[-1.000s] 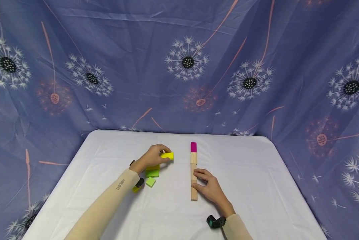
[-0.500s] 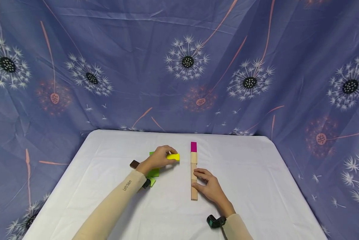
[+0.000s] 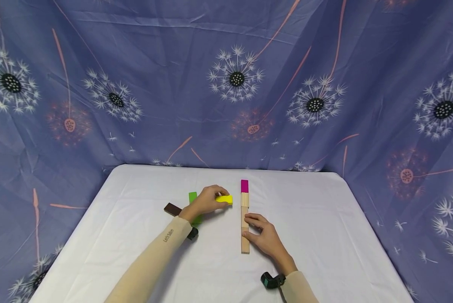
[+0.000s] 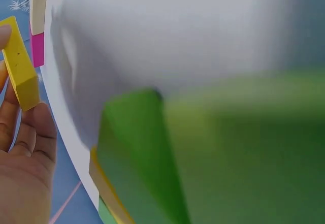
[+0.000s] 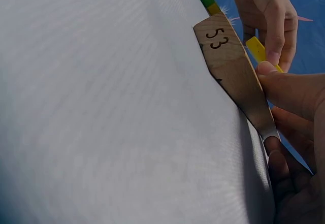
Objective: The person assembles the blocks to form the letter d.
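My left hand (image 3: 209, 200) pinches a yellow wooden block (image 3: 224, 199) between thumb and fingers, a short way left of a straight row of blocks. That row begins at its far end with a magenta block (image 3: 244, 186), followed by a pale wooden block (image 3: 245, 200) and plain wooden blocks (image 3: 245, 245) toward me. Beside the row, my right hand (image 3: 265, 236) rests its thumb and fingertips on the plain wooden blocks near a joint. In the right wrist view, the nearest wooden block (image 5: 218, 38) bears the number 53 on its end.
Left of the row lie a dark brown block (image 3: 172, 209) and green blocks (image 3: 193, 197), partly hidden by my left wrist. Green loom large in the left wrist view (image 4: 139, 137). A white cloth (image 3: 310, 210) covers the table, and a patterned blue curtain (image 3: 181, 97) hangs behind.
My left hand has carried the yellow block to the right, closer to the row, uncovering the dark brown block and a green one. My right hand stays in place.
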Motion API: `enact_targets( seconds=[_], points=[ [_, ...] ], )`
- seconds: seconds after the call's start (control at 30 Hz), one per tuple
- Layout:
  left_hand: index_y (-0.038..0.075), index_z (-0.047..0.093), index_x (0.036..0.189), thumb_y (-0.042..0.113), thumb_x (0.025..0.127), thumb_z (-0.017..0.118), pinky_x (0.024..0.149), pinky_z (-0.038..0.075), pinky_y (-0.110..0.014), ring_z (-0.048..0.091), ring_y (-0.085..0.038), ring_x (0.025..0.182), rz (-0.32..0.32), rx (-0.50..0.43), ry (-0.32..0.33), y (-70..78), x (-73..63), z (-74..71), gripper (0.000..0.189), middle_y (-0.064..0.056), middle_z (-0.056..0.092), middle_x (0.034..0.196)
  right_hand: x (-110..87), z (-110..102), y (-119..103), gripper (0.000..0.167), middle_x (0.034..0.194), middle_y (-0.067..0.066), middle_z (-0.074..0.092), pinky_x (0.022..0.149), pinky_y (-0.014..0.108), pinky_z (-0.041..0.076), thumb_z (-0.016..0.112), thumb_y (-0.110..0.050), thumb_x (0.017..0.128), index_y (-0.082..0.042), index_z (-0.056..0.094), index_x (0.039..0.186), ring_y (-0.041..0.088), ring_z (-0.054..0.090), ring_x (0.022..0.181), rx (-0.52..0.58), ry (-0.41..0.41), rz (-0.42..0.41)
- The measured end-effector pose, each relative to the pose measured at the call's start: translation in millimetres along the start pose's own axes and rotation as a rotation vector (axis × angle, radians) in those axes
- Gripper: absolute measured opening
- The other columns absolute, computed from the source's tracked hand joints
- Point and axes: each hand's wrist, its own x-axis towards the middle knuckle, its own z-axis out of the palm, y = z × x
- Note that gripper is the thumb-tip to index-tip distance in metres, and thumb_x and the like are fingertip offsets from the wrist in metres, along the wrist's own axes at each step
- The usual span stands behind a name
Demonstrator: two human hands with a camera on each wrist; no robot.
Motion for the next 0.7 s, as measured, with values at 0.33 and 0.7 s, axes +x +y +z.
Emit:
enact_targets(
  seconds=[0.33, 0.7],
  points=[
    [0.008, 0.075, 0.114, 0.017, 0.086, 0.082, 0.093, 0.055, -0.037, 0.064, -0.019, 0.1, -0.019, -0.013, -0.044, 7.3, 7.5, 17.6, 0.03, -0.006, 0.072, 0.113, -1.5, -0.4, -0.1, 0.049, 0.14, -0.005, 0.063, 0.111, 0.041, 0.048, 0.084, -0.025, 0.087, -0.009, 0.071, 0.132, 0.024, 0.056, 0.137, -0.011, 0.008, -0.003],
    [0.008, 0.075, 0.115, 0.018, 0.087, 0.083, 0.095, 0.054, -0.034, 0.062, -0.015, 0.098, -0.045, 0.018, -0.099, 12.6, 13.6, 31.0, 0.031, -0.003, 0.072, 0.112, 0.5, -1.8, -2.7, 0.05, 0.14, -0.005, 0.063, 0.112, 0.045, 0.047, 0.085, -0.026, 0.086, -0.008, 0.071, 0.131, 0.023, 0.055, 0.137, 0.025, -0.005, 0.004]
  ],
)
